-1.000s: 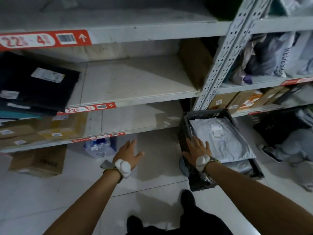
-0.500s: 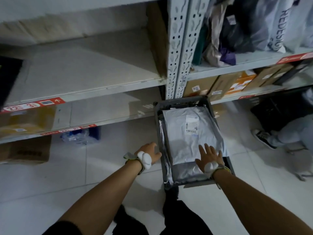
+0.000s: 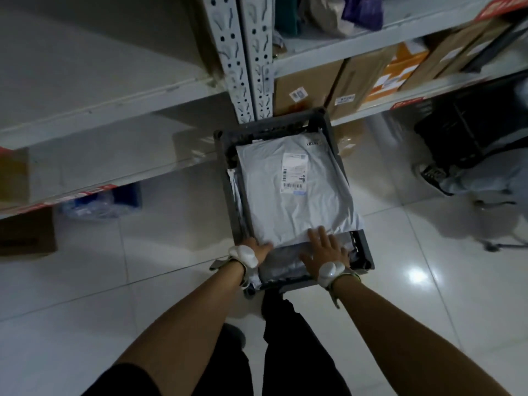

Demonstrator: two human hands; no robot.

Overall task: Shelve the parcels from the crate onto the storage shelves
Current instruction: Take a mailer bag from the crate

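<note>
Grey parcel [image 3: 294, 201] in crate [image 3: 271, 130] | right hand [image 3: 323, 250] flat on it | left hand [image 3: 258, 248]: grip unclear | crate not yet emptied

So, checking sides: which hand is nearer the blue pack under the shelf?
Left. The left hand is at the crate's left edge, right of the blue pack; the right hand rests farther right on the parcels.

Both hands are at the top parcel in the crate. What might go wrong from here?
The white parcel is a floppy bag; left hand and right hand touch only its near edge, so it may sag or slip when lifted.
A grey parcel lies right beneath and could drag along out of the crate.
</note>
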